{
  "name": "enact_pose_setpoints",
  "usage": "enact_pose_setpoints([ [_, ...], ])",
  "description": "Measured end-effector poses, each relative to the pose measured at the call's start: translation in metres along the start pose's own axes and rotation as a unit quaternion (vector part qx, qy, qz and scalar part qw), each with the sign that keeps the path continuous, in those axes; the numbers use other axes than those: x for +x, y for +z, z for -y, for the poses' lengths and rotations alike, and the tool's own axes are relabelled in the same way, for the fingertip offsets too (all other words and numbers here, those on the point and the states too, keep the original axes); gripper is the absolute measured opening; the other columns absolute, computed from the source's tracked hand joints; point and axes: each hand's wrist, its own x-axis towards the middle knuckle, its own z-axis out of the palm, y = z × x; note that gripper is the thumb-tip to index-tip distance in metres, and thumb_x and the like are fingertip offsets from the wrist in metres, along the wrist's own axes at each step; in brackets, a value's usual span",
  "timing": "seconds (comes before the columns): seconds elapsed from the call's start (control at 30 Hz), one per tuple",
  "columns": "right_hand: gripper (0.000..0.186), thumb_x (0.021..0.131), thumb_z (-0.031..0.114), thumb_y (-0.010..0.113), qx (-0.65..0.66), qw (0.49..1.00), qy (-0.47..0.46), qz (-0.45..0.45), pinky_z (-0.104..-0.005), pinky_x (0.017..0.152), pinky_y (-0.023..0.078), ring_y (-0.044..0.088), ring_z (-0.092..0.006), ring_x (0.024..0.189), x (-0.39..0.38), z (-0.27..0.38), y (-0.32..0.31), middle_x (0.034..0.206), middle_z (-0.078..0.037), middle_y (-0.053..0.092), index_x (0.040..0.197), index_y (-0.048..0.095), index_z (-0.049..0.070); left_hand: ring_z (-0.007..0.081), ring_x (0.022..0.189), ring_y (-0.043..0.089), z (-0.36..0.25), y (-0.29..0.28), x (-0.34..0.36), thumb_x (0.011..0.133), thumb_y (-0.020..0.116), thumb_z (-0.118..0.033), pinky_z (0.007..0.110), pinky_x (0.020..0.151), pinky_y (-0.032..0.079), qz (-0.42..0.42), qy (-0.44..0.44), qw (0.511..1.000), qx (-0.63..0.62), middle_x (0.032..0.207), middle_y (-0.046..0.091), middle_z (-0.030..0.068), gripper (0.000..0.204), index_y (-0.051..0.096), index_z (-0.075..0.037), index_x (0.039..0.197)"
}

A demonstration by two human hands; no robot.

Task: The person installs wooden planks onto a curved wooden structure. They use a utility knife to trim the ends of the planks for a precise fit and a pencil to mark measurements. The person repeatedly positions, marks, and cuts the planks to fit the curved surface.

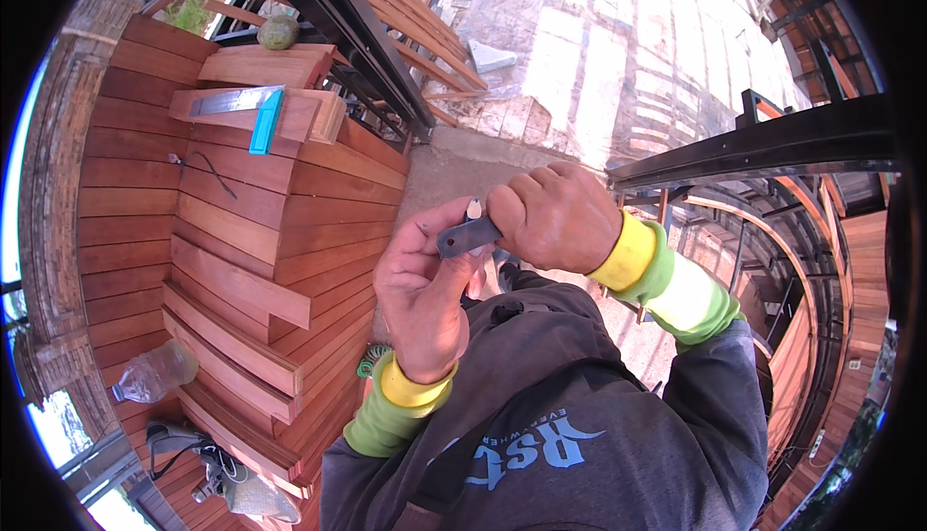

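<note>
My left hand (423, 290) is closed round a pencil (474, 209). Its pale, bare-wood tip with a dark point stands up between thumb and fingers; the lower shaft is mostly hidden by the hand. My right hand (562, 217) grips a flat dark-grey metal strip (463, 238) with a small hole near its rounded end. The strip lies across just below the pencil's tip, over the left thumb and fingers. Its other end disappears inside the right fist, so I cannot tell what kind of tool it is. Both hands are in front of my chest.
At the left, wooden decking steps (232, 232) carry loose boards (237, 285), a try square with a blue handle (266, 121), a round greenish object (278, 33) and a clear plastic bottle (159, 372). Black steel beams (338, 29) flank the concrete floor (454, 159).
</note>
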Motion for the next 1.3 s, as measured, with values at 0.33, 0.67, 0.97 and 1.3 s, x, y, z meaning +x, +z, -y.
enact_pose_setpoints([
  [0.33, 0.032, 0.062, 0.027, 0.07, -0.011, 1.0, 0.0, 0.003, -0.0344, 0.049, 0.045, 0.056, -0.0229, 0.054, -0.002, -0.007, 0.005, 0.059, -0.005, 0.046, 0.07, 0.045, 0.008, 0.0085, 0.055, 0.052, -0.001, 0.0, -0.006, 0.083, 0.064, -0.001, 0.019, 0.048, 0.04, -0.015, -0.018, 0.999, -0.032, 0.083, 0.065, 0.0128, 0.029, 0.054, 0.007, 0.11],
  [0.67, 0.029, 0.062, 0.021, 0.068, -0.098, 0.995, -0.001, -0.036, -0.0353, 0.049, 0.046, 0.056, -0.0242, 0.054, -0.015, -0.016, 0.006, 0.059, -0.006, 0.046, 0.07, 0.044, 0.008, 0.0084, 0.057, 0.05, -0.003, 0.008, -0.008, 0.085, 0.063, -0.001, 0.018, 0.046, 0.036, -0.019, -0.059, 0.997, -0.037, 0.082, 0.061, 0.0107, 0.027, 0.055, 0.006, 0.11],
  [0.97, 0.016, 0.087, 0.012, 0.057, -0.123, 0.956, 0.23, -0.13, -0.0399, 0.041, 0.046, 0.058, -0.0326, 0.046, -0.036, -0.087, -0.028, 0.053, -0.015, 0.052, 0.08, 0.046, 0.004, 0.0094, 0.061, 0.05, -0.006, -0.01, -0.011, 0.087, 0.062, -0.002, 0.02, 0.046, 0.036, -0.036, -0.088, 0.994, -0.058, 0.084, 0.06, 0.0121, 0.027, 0.054, 0.001, 0.113],
  [1.3, 0.023, 0.069, 0.016, 0.067, 0.006, 0.996, 0.062, -0.068, -0.0354, 0.043, 0.046, 0.058, -0.0245, 0.049, -0.007, -0.004, -0.009, 0.056, -0.006, 0.05, 0.073, 0.046, 0.008, 0.0147, 0.065, 0.055, -0.008, -0.008, -0.007, 0.095, 0.052, -0.011, 0.022, 0.044, 0.043, -0.001, -0.086, 0.987, -0.139, 0.085, 0.06, 0.0148, 0.026, 0.051, 0.001, 0.119],
])
